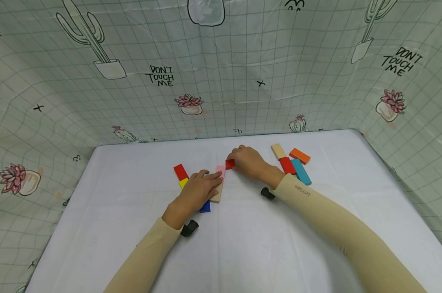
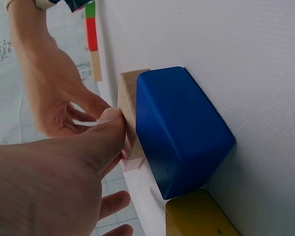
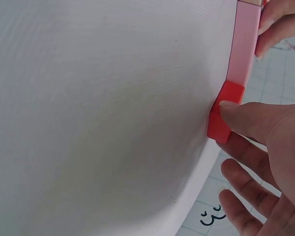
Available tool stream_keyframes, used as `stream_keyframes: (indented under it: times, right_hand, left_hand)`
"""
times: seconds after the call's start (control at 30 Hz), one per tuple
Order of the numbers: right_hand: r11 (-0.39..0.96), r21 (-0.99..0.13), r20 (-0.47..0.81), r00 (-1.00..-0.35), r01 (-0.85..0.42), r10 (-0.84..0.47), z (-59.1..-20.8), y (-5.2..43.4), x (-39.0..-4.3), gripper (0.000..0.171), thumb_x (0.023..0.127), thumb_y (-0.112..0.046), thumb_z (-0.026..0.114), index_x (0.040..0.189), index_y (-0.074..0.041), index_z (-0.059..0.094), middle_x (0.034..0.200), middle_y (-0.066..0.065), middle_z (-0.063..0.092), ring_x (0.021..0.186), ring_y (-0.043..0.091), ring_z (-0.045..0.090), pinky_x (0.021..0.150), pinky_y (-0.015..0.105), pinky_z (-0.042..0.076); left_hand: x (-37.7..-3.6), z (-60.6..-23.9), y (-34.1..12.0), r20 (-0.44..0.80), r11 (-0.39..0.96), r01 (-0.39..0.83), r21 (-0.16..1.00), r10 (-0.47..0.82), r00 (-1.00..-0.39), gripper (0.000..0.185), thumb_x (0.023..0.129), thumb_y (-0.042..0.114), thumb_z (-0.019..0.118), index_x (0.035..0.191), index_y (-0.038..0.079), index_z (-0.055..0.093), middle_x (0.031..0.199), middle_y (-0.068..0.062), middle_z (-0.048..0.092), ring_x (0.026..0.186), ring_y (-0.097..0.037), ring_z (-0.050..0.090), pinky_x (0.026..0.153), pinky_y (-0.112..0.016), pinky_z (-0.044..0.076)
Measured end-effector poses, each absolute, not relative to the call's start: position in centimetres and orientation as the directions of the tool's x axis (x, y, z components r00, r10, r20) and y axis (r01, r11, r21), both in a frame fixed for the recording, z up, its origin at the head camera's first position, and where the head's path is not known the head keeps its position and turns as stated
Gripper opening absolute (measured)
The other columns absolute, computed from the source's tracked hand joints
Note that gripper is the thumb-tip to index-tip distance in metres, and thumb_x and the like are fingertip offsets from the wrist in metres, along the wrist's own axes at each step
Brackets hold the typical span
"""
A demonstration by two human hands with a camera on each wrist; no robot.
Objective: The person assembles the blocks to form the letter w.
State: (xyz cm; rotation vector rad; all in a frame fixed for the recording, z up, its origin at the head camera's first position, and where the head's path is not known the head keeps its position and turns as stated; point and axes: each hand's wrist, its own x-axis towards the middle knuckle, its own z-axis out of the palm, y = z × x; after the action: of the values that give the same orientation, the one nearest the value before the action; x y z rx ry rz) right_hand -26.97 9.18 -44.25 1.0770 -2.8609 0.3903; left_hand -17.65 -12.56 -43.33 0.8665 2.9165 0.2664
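My right hand pinches a small red block between thumb and forefinger, at the far end of a pink block. Fingers of my left hand lie on the row where the pink block meets a plain wooden block. Its thumb presses the wooden block in the left wrist view, the other fingers spread apart. Against the wooden block's side stands a blue block, and a yellow block adjoins the blue one. Beyond the yellow, another red block angles away; the left hand partly covers this row.
Right of my right hand lie a plain wooden block, a red block, a teal block and an orange block. A white cloth covers the table. A patterned curtain hangs behind it.
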Motion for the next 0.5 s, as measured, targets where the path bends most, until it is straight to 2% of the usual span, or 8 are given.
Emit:
stream_keyframes:
  times: [0.5]
  right_hand:
    - [0.728,-0.221,0.143,-0.760,-0.648,-0.634,-43.94,9.23,-26.60,0.029,0.091,-0.007,0.083,0.119,-0.003,0.079,0.117,0.012,0.077,0.111,0.032,0.068,0.099,0.046,0.058]
  left_hand:
    - [-17.82,-43.32,-12.58,-0.042,0.821,0.532,0.205,0.551,-0.834,0.049,0.102,0.022,0.071,0.148,0.009,0.063,0.154,-0.009,0.059,0.141,-0.036,0.050,0.116,-0.055,0.044]
